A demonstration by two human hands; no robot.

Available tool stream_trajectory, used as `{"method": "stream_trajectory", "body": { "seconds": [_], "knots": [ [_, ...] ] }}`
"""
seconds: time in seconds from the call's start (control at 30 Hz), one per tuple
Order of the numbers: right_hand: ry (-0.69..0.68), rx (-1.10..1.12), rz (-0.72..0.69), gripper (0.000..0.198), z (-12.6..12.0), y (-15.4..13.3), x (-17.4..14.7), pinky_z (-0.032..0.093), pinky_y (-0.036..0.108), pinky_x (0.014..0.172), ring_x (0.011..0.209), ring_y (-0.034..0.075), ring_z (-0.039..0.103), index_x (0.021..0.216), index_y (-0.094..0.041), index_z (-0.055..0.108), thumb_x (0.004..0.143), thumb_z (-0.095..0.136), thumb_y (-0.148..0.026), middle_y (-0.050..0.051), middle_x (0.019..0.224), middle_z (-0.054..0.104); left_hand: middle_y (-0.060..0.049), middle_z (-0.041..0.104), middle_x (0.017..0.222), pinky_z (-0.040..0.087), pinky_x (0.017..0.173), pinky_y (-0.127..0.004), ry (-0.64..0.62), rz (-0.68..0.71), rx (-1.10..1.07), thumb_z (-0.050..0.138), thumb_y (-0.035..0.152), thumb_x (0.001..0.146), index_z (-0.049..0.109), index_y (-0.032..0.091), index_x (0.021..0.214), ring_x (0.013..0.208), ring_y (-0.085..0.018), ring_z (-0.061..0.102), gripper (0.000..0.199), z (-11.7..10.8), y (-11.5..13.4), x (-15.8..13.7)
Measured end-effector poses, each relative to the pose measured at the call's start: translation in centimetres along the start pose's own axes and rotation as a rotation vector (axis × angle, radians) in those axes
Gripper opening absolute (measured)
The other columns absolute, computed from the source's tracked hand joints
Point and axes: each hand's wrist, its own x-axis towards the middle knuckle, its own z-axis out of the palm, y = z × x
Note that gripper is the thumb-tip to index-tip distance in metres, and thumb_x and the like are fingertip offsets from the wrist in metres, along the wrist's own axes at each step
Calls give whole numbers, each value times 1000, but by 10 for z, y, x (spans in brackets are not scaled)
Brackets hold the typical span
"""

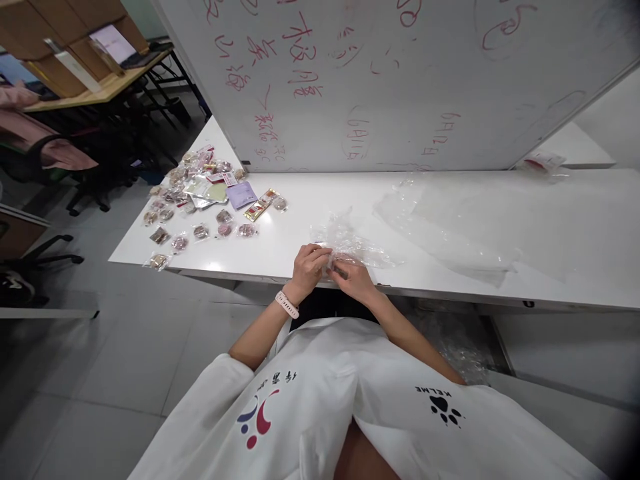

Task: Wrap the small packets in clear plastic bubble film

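Note:
A crumpled clear plastic bag (345, 237) lies at the table's front edge, gathered between my two hands. My left hand (309, 267) is closed, its fingers pinching the near end of the plastic. Close beside it, my right hand (354, 279) has its fingers curled onto the same plastic from the right. What exactly lies between the fingertips is partly hidden. Left of the hands are several small wrapped packets (225, 229), a purple sachet (241, 195) and a red and gold sachet (258, 210).
A whiteboard (380, 87) with red writing stands upright along the back of the white table (280, 257). Large clear plastic sheets or bags (450, 227) spread over the table's right part. Another clear packet (543, 163) lies at the far right. An office chair (50, 160) is at the left.

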Motion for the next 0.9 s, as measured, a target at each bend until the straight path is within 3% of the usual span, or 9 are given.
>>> {"method": "stream_trajectory", "body": {
  "seconds": [0.13,0.23,0.3,0.37,0.43,0.5,0.67,0.8,0.9],
  "knots": [
    [207,-98,-58,31,6,1,-12,52,40,84,98,26,65,93,-25,71,99,46,-42,10,98,71,-7,75,97,48,88,-40,-90,-4,8,40,8,90,65,20,80,101,-21,64,29,-1,3,-6],
    [261,-276,-129,25,-11,-3,-19,48,47,97,111,30,62,105,-28,73,96,54,-42,11,112,70,-8,73,103,45,97,-44,-169,13,-4,44,12,88,64,21,89,112,-23,61,22,-8,6,-14],
    [117,-378,-260,35,-29,-3,-18,36,52,111,128,31,53,126,-33,66,92,61,-44,8,133,63,-9,71,116,40,106,-47,-210,48,-15,49,20,88,64,20,102,121,-25,57,20,-15,5,-20],
    [-106,-432,-393,59,-47,2,-12,24,55,119,143,32,38,145,-37,50,89,67,-44,5,152,48,-12,64,131,35,112,-50,-258,94,-27,55,29,87,59,18,120,130,-27,52,35,-20,2,-25],
    [-268,-444,-444,76,-61,13,-5,25,56,119,146,32,34,153,-35,38,86,72,-43,5,158,38,-14,56,142,32,115,-50,-298,124,-48,59,33,87,51,17,134,136,-28,46,51,-21,-3,-28],
    [-321,-418,-428,78,-67,25,-2,32,55,116,143,32,39,154,-32,36,85,72,-43,8,158,39,-14,53,146,35,114,-47,-310,112,-77,62,33,88,46,18,140,139,-27,45,57,-20,-7,-29],
    [-295,-280,-333,58,-69,37,-5,44,49,109,137,29,48,148,-31,48,92,62,-41,8,153,46,-13,60,138,43,106,-43,-293,-7,-121,71,42,85,48,23,141,131,-26,52,63,-14,-11,-25],
    [-272,-134,-232,44,-72,31,-3,47,48,107,133,28,53,139,-30,59,96,53,-42,6,145,55,-10,66,122,49,95,-38,-271,-57,-184,71,45,85,59,22,126,114,-24,61,49,-15,-11,-14],
    [-237,-8,-98,39,-78,28,8,50,44,99,118,27,63,126,-31,68,96,50,-48,4,129,67,-8,68,107,49,87,-35,-218,-122,-207,68,49,87,64,21,114,97,-22,63,39,-15,-9,-3]
  ]
}}
